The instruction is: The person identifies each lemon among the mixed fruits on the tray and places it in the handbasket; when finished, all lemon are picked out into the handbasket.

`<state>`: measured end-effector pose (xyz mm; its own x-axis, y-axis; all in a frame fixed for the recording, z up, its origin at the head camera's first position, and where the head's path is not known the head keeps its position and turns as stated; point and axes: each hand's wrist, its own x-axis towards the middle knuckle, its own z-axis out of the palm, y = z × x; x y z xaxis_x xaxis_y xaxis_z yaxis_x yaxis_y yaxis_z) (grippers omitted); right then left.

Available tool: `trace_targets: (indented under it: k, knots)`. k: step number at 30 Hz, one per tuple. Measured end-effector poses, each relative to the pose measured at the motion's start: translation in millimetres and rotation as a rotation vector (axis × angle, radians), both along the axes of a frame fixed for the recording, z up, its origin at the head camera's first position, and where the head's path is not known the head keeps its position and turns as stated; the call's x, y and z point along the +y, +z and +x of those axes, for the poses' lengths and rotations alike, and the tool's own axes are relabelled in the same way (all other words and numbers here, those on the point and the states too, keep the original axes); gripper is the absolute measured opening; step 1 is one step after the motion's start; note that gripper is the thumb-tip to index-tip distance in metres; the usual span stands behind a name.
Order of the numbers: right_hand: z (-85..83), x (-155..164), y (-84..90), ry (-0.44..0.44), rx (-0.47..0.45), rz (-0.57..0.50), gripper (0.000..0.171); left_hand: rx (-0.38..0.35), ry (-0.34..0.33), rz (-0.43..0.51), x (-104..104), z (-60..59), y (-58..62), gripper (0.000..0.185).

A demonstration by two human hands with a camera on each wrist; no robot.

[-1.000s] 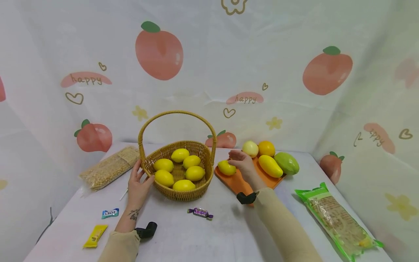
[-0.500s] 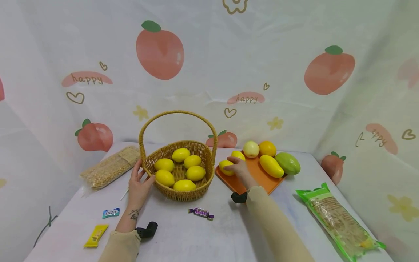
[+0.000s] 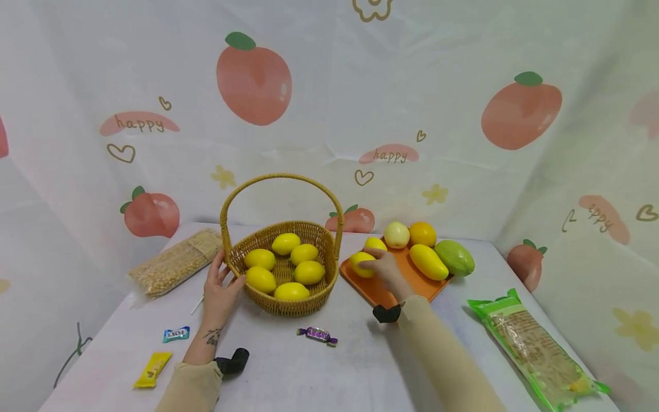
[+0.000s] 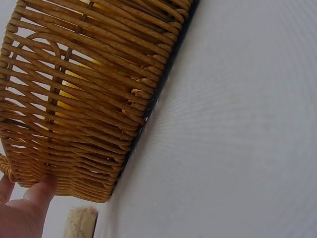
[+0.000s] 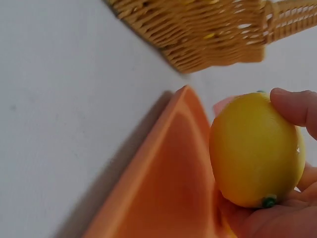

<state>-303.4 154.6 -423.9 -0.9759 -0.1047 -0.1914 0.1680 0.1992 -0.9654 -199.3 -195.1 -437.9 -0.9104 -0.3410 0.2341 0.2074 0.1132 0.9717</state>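
Observation:
In the head view my right hand [image 3: 387,271] holds a yellow lemon [image 3: 362,265] over the left part of an orange tray [image 3: 376,293]. The right wrist view shows thumb and fingers round that lemon [image 5: 257,148]. Another lemon [image 3: 376,244] lies just behind it on the tray. My left hand [image 3: 220,292] rests against the left side of a wicker basket [image 3: 293,308] with a tall handle. Its thumb [image 4: 42,191] touches the woven outer wall in the left wrist view. Several lemons [image 3: 291,291] lie inside the basket, spaced apart.
A pale round fruit [image 3: 397,235], an orange [image 3: 423,234], a yellow mango [image 3: 428,262] and a green fruit [image 3: 454,258] are on the tray's far side. Packaged goods [image 3: 175,263] lie left, a green-edged bag [image 3: 540,352] right. A purple candy [image 3: 317,335] lies in front.
My right hand has taken hold of the front lemon on the tray and shifted it slightly right. A second lemon behind it has come into sight. My left hand stays at the basket.

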Motion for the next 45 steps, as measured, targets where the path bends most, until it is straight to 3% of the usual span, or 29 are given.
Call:
trace_targets:
  k: [7, 14, 24, 29, 35, 45]
  knots:
    - [20.5, 14.9, 18.2, 0.037, -0.009, -0.053, 0.055, 0.016, -0.001, 0.009, 1.0, 0.2, 0.1, 0.074]
    - [48.6, 17.5, 39.4, 0.171, 0.063, -0.118, 0.059, 0.015, 0.002, -0.009, 1.0, 0.8, 1.9, 0.074]
    - [72.3, -21.6, 60.6, 0.286, 0.100, -0.242, 0.058, 0.009, 0.004, 0.006, 0.3, 0.8, 0.8, 0.075]
    - [68.5, -56.8, 71.8, 0.342, 0.134, -0.256, 0.056, 0.007, -0.009, 0.012, -0.5, -0.2, 0.3, 0.075]
    - [49.9, -108.8, 81.2, 0.382, 0.169, -0.246, 0.052, -0.012, -0.006, 0.017, -1.3, -1.7, -0.1, 0.076]
    - [16.9, -163.5, 73.7, 0.452, 0.188, -0.234, 0.048, -0.034, 0.008, -0.008, -0.7, -0.5, 1.1, 0.075]
